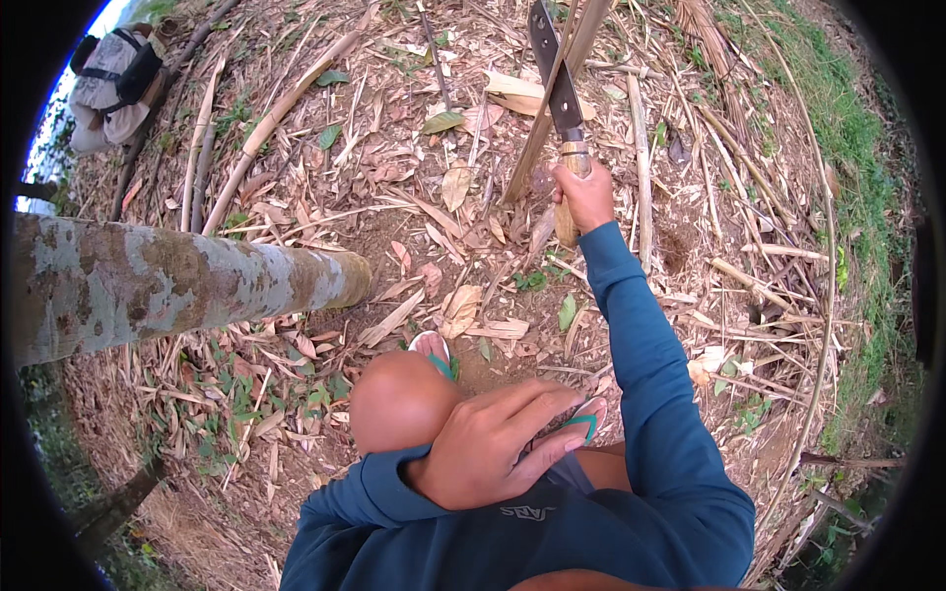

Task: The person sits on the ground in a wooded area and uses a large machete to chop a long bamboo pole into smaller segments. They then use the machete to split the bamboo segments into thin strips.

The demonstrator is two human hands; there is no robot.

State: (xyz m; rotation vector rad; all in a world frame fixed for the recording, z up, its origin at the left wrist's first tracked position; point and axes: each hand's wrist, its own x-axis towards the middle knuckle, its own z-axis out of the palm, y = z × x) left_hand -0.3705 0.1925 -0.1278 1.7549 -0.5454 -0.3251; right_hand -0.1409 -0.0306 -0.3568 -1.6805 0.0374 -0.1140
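My right hand (pixel 588 195) reaches far forward, wrapped round the wooden handle of a machete (pixel 558 87). Its broad dark blade has round holes and points away from me. Beside the blade, a split wooden stake (pixel 530 156) leans up from the ground; I cannot tell whether the two touch. My left hand (pixel 501 433) is close to my body above my bent knee, back of the hand up. Its fingers stretch loosely to the right, with the thumb apart from them and nothing seen in the grasp.
A lichen-patched tree trunk (pixel 197 276) rises at the left. Dry leaves, sticks and bamboo-like strips (pixel 286 113) litter the ground. A long thin pole (pixel 826 217) curves along the right, by green grass (pixel 843 128). Another person (pixel 116 84) is at the far left. My feet wear green-strapped flip-flops (pixel 583 424).
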